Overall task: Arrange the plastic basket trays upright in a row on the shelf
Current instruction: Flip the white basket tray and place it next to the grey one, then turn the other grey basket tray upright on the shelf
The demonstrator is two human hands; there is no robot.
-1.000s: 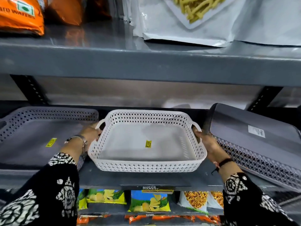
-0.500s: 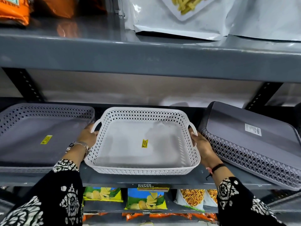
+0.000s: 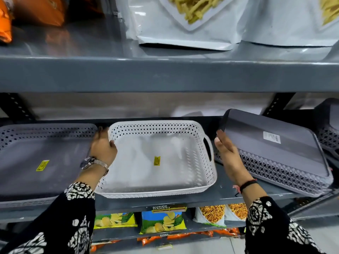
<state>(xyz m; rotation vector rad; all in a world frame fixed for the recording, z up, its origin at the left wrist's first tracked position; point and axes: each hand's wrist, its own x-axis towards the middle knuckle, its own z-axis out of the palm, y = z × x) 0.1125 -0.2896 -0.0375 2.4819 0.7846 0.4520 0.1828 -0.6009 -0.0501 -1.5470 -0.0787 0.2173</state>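
A white perforated basket tray (image 3: pixel 165 173) lies flat, open side up, in the middle of the grey shelf (image 3: pixel 225 191). My left hand (image 3: pixel 103 146) grips its left rim, fingers curled over the edge. My right hand (image 3: pixel 227 154) is off the tray's right handle, fingers extended, in the gap between the white tray and a grey basket tray (image 3: pixel 271 143). That grey tray lies upside down and tilted, its base facing up. Another grey basket tray (image 3: pixel 45 158) lies flat, open side up, at the left, touching my left hand's side.
The upper shelf board (image 3: pixel 165 74) hangs low over the trays, with white snack bags (image 3: pixel 183 24) and orange packs (image 3: pixel 36 11) on it. A darker tray (image 3: pixel 328 129) sits at the far right. Chip packets (image 3: pixel 161 222) fill the shelf below.
The white tray has come down flat and slid further back on the shelf. My right hand let go of its right handle and moved right toward the overturned grey tray.
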